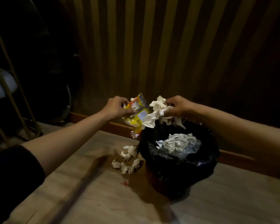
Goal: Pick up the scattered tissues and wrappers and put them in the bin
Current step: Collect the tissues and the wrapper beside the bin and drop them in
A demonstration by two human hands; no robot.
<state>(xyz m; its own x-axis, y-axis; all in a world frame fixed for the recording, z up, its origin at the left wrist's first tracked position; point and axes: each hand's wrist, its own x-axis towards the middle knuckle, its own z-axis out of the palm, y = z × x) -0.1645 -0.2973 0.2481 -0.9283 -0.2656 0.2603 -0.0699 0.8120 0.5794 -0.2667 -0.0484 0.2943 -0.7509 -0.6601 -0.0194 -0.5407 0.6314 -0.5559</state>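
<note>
Head view: pale floor (217, 199), striped wall (168, 46); fingers (128, 111) clutching wrappers (137, 110), tissues (158, 109).

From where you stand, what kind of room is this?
Probably a dim home or hotel room corner: striped wallpaper, a wooden skirting board, a small lined bin on wood-look flooring.

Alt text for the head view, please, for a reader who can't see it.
Two bare hands hold litter over a black-lined bin: the left hand grips yellow wrappers, the right hand white tissues. More crumpled tissues lie on the floor left of the bin, which already holds paper.
</note>
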